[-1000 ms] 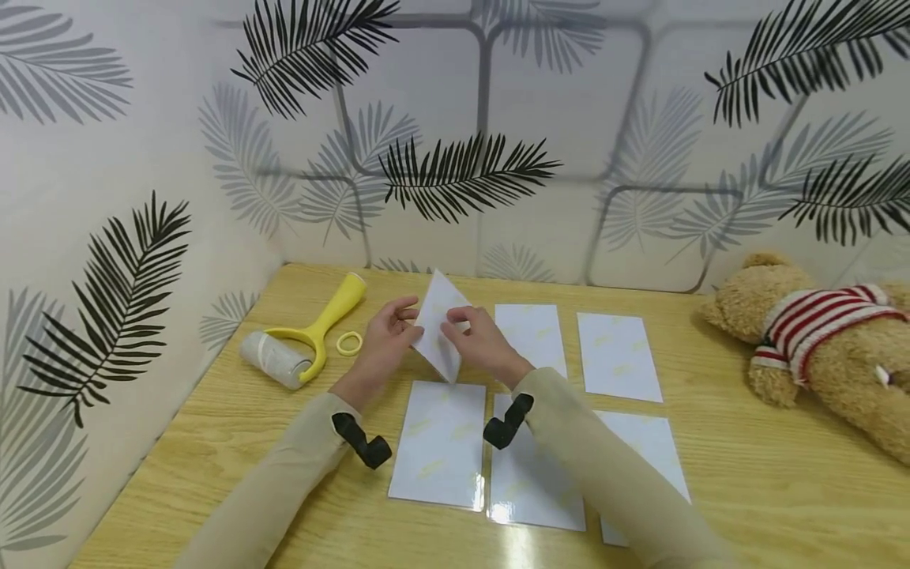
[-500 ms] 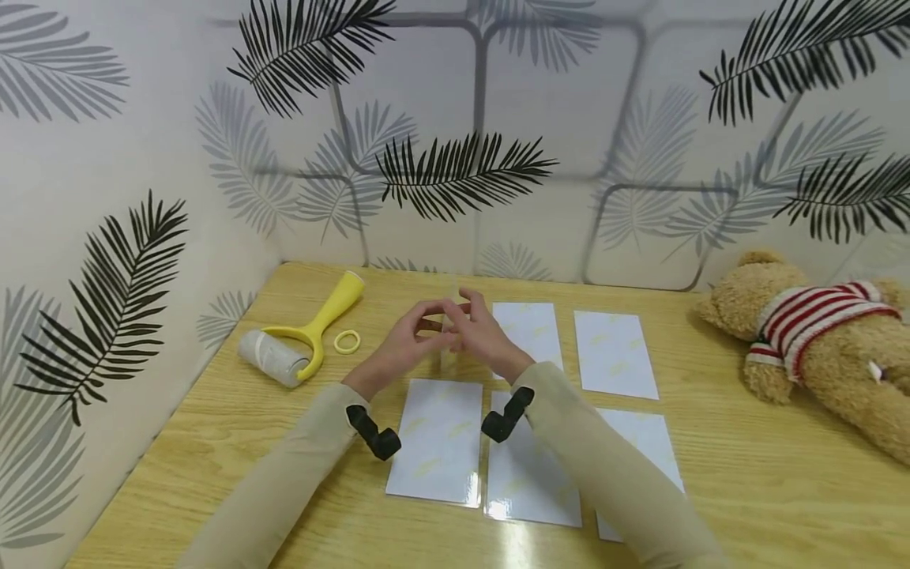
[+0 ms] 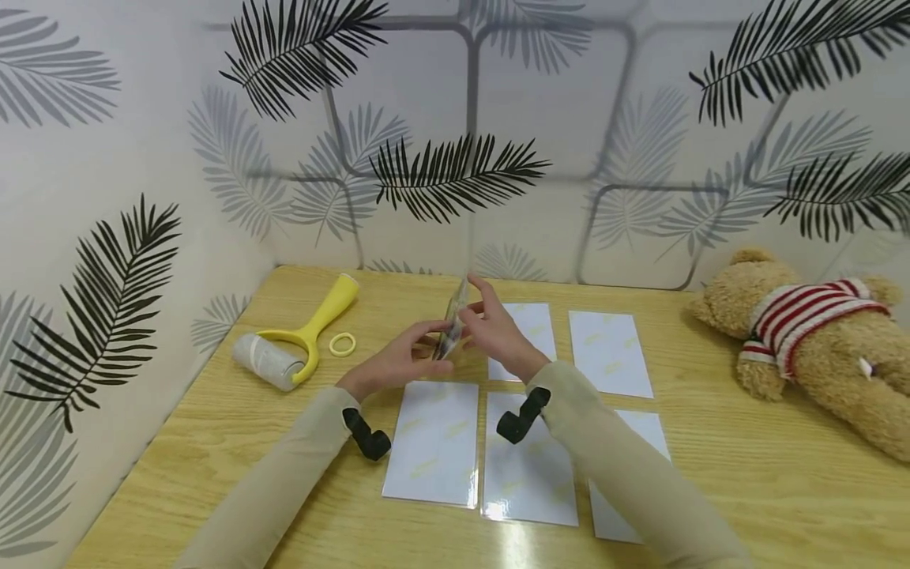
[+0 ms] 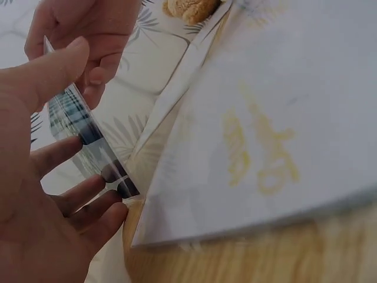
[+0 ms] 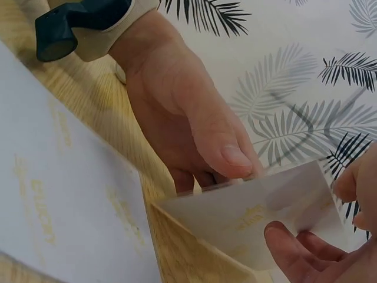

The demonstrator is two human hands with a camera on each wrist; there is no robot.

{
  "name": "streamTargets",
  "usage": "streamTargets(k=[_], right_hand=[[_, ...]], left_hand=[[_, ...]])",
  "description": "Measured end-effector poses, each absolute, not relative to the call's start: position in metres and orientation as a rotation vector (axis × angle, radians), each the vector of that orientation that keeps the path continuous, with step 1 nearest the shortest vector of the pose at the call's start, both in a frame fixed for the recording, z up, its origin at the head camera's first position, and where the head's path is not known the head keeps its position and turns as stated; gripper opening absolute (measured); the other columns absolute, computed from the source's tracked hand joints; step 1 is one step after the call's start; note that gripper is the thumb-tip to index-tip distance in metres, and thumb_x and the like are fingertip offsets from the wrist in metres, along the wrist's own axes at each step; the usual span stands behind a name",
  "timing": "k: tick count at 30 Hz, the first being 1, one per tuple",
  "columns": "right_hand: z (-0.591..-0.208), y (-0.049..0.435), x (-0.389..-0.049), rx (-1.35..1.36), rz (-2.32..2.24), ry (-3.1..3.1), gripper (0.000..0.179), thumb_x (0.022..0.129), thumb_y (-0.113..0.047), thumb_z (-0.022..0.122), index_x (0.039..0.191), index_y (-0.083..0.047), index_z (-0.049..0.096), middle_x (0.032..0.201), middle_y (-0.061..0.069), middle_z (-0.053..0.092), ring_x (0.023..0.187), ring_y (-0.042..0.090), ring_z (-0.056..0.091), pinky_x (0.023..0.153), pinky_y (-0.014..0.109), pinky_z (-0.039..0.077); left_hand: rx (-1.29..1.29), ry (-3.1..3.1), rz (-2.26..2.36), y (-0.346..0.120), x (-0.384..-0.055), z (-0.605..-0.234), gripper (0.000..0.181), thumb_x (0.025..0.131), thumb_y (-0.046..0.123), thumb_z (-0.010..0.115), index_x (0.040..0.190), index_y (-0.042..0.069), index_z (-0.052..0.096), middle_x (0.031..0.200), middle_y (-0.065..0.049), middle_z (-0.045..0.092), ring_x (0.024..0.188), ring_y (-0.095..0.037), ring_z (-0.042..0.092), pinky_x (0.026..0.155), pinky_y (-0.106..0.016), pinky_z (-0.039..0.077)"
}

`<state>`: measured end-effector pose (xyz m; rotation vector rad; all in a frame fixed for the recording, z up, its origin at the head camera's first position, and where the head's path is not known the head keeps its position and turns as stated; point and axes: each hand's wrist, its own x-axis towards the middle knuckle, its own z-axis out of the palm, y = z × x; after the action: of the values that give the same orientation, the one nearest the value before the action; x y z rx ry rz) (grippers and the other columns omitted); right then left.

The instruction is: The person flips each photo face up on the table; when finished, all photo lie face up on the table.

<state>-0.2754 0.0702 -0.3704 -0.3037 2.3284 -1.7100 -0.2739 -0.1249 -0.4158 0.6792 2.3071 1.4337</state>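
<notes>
Both hands are up over the middle of the table (image 3: 746,482), and they share one glossy sheet (image 3: 452,328) between them. The sheet is turned almost edge-on to the head camera, standing steeply, lifted clear of the wood. The left hand (image 3: 398,365) has it from the near side: in the left wrist view the thumb (image 4: 44,73) presses the upper face while the fingers (image 4: 82,200) curl in beneath, a tight pinch on the sheet (image 4: 88,144). The right hand (image 3: 498,336) takes the far edge, fingers curved round it, thumb and fingertips closed on the paper. From the right wrist camera the sheet (image 5: 259,215) shows a pale face with faint yellow print, the left hand (image 5: 188,124) gripping its top edge, the right hand's fingertips (image 5: 288,244) under the lower corner.

Below them, five more sheets lie flat on the table: two in the far row (image 3: 607,352), just right of the hands, and three in the near row (image 3: 434,442), partly covered by the right sleeve (image 3: 626,474). To the left, a yellow lint roller (image 3: 295,340) rests with its handle pointing to the far side, and a small yellow ring (image 3: 342,344) lies just right of it. Far right, a teddy bear (image 3: 817,348) in a red and white striped top is on its side, well apart from the hands. Leaf-patterned walls (image 3: 107,158) close in the table at left and far.
</notes>
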Motion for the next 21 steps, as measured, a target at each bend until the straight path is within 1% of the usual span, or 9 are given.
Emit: streamTargets(k=[2,5,9,11,13,15,18,20,21], right_hand=[[-0.371,0.073,-0.275,-0.333,-1.638,2.389,0.061,0.101,-0.017,0.041,0.155,-0.019,0.013,0.134,0.022,0.042,0.095,0.030,0.058,0.086,0.048,0.052],[-0.373,0.079,-0.276,-0.366,-1.480,2.501,0.058,0.100,-0.014,0.040,0.154,-0.012,0.018,0.133,0.020,0.043,0.091,0.025,0.057,0.077,0.039,0.052],[-0.375,0.085,-0.277,-0.399,-1.269,2.609,0.059,0.097,-0.009,0.042,0.152,-0.004,0.021,0.132,0.021,0.045,0.093,0.026,0.056,0.067,0.029,0.044],[-0.377,0.086,-0.278,-0.429,-1.178,2.657,0.060,0.094,-0.007,0.044,0.151,-0.002,0.024,0.130,0.021,0.048,0.092,0.024,0.056,0.065,0.028,0.041],[-0.378,0.087,-0.280,-0.470,-1.095,2.706,0.061,0.091,-0.005,0.045,0.149,0.002,0.028,0.121,0.020,0.053,0.079,0.022,0.055,0.063,0.028,0.039],[-0.381,0.087,-0.283,-0.527,-0.947,2.776,0.059,0.090,-0.004,0.047,0.147,0.005,0.032,0.098,0.015,0.059,0.064,0.016,0.047,0.059,0.027,0.036],[-0.385,0.083,-0.288,-0.575,-0.720,2.854,0.056,0.090,-0.006,0.050,0.143,0.006,0.038,0.072,0.011,0.057,0.053,0.013,0.033,0.057,0.028,0.031],[-0.387,0.080,-0.291,-0.588,-0.573,2.889,0.053,0.091,-0.008,0.052,0.142,0.005,0.042,0.071,0.012,0.063,0.052,0.012,0.036,0.057,0.028,0.034],[-0.388,0.079,-0.292,-0.580,-0.534,2.896,0.053,0.091,-0.008,0.053,0.141,0.004,0.043,0.080,0.014,0.068,0.055,0.012,0.043,0.058,0.028,0.037]], left_hand=[[0.724,2.330,1.398,-0.128,-0.275,-0.419,0.063,0.095,0.032,0.060,0.149,0.016,0.033,0.148,-0.015,0.033,0.131,-0.036,0.041,0.107,-0.052,0.037],[0.812,2.391,1.340,-0.132,-0.276,-0.422,0.054,0.099,0.028,0.055,0.147,0.010,0.037,0.144,-0.017,0.036,0.128,-0.036,0.043,0.107,-0.053,0.036],[0.903,2.546,1.163,-0.138,-0.276,-0.424,0.049,0.095,0.017,0.061,0.140,0.003,0.046,0.145,-0.020,0.038,0.131,-0.037,0.038,0.109,-0.051,0.034],[0.922,2.618,1.058,-0.140,-0.276,-0.423,0.047,0.093,0.015,0.063,0.136,0.001,0.050,0.146,-0.021,0.037,0.134,-0.038,0.034,0.110,-0.052,0.031],[0.928,2.671,0.967,-0.142,-0.275,-0.422,0.046,0.092,0.015,0.064,0.134,0.000,0.053,0.148,-0.022,0.036,0.136,-0.040,0.031,0.111,-0.052,0.029],[0.938,2.707,0.898,-0.144,-0.275,-0.420,0.044,0.092,0.015,0.064,0.132,-0.001,0.054,0.148,-0.022,0.037,0.136,-0.041,0.031,0.111,-0.053,0.028],[0.941,2.740,0.823,-0.147,-0.274,-0.418,0.043,0.093,0.016,0.063,0.131,-0.001,0.055,0.148,-0.022,0.038,0.133,-0.042,0.032,0.108,-0.056,0.029],[0.926,2.757,0.779,-0.149,-0.274,-0.418,0.043,0.093,0.018,0.063,0.132,0.000,0.055,0.149,-0.020,0.038,0.132,-0.043,0.032,0.104,-0.058,0.029],[0.912,2.763,0.763,-0.150,-0.274,-0.418,0.043,0.093,0.018,0.062,0.132,0.002,0.055,0.150,-0.020,0.038,0.132,-0.042,0.032,0.103,-0.059,0.029]])
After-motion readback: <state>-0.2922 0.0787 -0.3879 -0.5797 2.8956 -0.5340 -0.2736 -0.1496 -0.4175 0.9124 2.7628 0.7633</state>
